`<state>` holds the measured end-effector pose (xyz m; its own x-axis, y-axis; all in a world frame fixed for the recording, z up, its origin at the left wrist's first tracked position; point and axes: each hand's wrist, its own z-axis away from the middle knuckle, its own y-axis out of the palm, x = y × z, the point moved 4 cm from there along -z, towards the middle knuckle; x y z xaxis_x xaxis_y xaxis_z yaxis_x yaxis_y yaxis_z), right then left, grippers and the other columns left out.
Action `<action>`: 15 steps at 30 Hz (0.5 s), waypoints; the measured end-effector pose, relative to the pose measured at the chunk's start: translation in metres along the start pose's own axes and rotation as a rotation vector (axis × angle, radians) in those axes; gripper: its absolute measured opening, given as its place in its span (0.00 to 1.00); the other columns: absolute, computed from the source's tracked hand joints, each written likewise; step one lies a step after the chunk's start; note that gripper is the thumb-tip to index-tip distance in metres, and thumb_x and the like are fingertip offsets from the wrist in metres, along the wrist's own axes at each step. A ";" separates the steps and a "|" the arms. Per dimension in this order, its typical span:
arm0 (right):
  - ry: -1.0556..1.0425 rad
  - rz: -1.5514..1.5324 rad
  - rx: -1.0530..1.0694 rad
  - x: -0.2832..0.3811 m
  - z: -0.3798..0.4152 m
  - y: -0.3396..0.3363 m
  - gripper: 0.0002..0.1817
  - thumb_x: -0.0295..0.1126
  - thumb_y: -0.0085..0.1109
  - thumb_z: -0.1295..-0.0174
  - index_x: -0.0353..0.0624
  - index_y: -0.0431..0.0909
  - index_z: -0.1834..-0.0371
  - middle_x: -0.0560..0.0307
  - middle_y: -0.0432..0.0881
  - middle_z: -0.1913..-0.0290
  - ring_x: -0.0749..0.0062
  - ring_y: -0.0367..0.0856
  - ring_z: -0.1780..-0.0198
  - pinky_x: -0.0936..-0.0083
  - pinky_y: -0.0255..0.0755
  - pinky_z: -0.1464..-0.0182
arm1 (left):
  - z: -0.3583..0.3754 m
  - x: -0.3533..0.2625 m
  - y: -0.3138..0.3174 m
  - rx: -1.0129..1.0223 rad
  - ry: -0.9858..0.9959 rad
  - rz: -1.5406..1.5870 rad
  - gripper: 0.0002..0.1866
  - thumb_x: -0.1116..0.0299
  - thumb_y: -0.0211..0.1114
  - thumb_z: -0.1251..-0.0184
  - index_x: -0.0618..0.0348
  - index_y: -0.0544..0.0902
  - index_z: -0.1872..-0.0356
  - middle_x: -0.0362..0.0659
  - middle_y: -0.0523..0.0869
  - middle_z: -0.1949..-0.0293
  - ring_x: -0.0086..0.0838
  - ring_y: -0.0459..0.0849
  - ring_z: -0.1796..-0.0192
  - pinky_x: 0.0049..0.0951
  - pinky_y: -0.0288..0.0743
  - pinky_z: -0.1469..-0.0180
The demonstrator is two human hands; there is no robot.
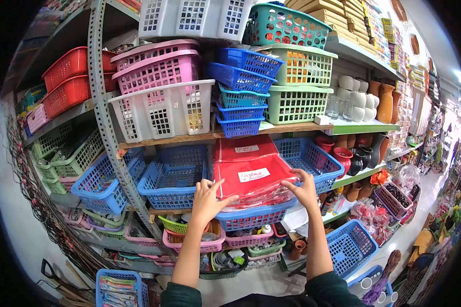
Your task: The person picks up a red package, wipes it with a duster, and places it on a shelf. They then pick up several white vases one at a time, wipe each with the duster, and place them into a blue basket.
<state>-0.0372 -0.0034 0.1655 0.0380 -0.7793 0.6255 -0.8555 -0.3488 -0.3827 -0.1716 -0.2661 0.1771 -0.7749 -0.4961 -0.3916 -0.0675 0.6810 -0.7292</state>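
Observation:
A stack of red packets in clear plastic [246, 181], with white handwritten labels on top, fills a blue basket [253, 219] on the middle shelf. My left hand [208, 200] is at the stack's left front corner, fingers spread, the thumb and fingertips on the plastic. At the right front corner is my right hand [303, 189], its fingers apart and touching the edge of the packets. Neither hand is closed round a packet. Blue baskets stand on both sides of the stack, a left one [175, 192] and a right one [320, 176].
Above sit a white basket [161, 115], blue baskets [247, 77] and green baskets [297, 105]. A perforated metal post [103, 102] rises at left. Vases [343, 158] stand at right. Low down are a pink basket [194, 244] and a blue basket [351, 245] at right.

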 end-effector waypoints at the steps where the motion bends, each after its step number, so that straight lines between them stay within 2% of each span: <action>1: 0.009 0.008 -0.002 -0.002 0.000 0.002 0.28 0.44 0.73 0.60 0.42 0.78 0.56 0.48 0.79 0.57 0.56 0.72 0.51 0.66 0.64 0.46 | -0.001 0.002 0.001 -0.026 -0.028 -0.016 0.38 0.42 0.69 0.54 0.57 0.77 0.45 0.49 0.72 0.54 0.42 0.69 0.50 0.40 0.65 0.43; 2: 0.028 0.031 -0.016 -0.002 0.001 0.004 0.27 0.43 0.73 0.61 0.42 0.78 0.57 0.48 0.77 0.57 0.54 0.71 0.51 0.65 0.64 0.47 | -0.001 0.006 0.004 -0.061 -0.016 -0.020 0.35 0.42 0.69 0.53 0.56 0.78 0.47 0.48 0.71 0.48 0.44 0.68 0.46 0.40 0.64 0.42; 6: -0.026 0.082 -0.098 -0.001 0.004 0.008 0.25 0.42 0.73 0.61 0.43 0.78 0.59 0.49 0.74 0.56 0.55 0.70 0.51 0.64 0.64 0.48 | -0.008 0.019 0.012 -0.063 -0.003 0.023 0.34 0.43 0.69 0.53 0.56 0.79 0.48 0.49 0.69 0.42 0.44 0.67 0.41 0.39 0.64 0.40; 8: -0.055 0.002 -0.103 -0.006 0.003 0.014 0.26 0.41 0.73 0.60 0.42 0.75 0.59 0.50 0.74 0.54 0.55 0.70 0.50 0.65 0.64 0.47 | -0.015 0.027 0.017 0.053 -0.111 0.216 0.34 0.43 0.69 0.53 0.56 0.79 0.47 0.49 0.66 0.38 0.43 0.68 0.38 0.38 0.65 0.40; 11: -0.048 -0.115 -0.091 -0.021 0.002 0.029 0.27 0.41 0.73 0.60 0.41 0.74 0.57 0.50 0.74 0.53 0.56 0.71 0.49 0.66 0.64 0.46 | -0.021 0.045 0.031 0.047 -0.148 0.368 0.38 0.39 0.68 0.54 0.56 0.78 0.46 0.47 0.68 0.38 0.40 0.71 0.39 0.38 0.67 0.42; 15: 0.032 -0.129 -0.039 -0.019 0.009 0.027 0.31 0.41 0.72 0.59 0.40 0.72 0.52 0.48 0.74 0.49 0.55 0.71 0.45 0.66 0.63 0.42 | -0.015 0.050 0.040 0.005 -0.108 0.362 0.39 0.40 0.69 0.55 0.57 0.77 0.45 0.46 0.68 0.38 0.39 0.70 0.38 0.37 0.66 0.40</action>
<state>-0.0561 -0.0032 0.1371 0.1333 -0.7117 0.6897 -0.8639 -0.4245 -0.2711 -0.2228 -0.2555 0.1371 -0.6771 -0.2779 -0.6814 0.2020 0.8202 -0.5353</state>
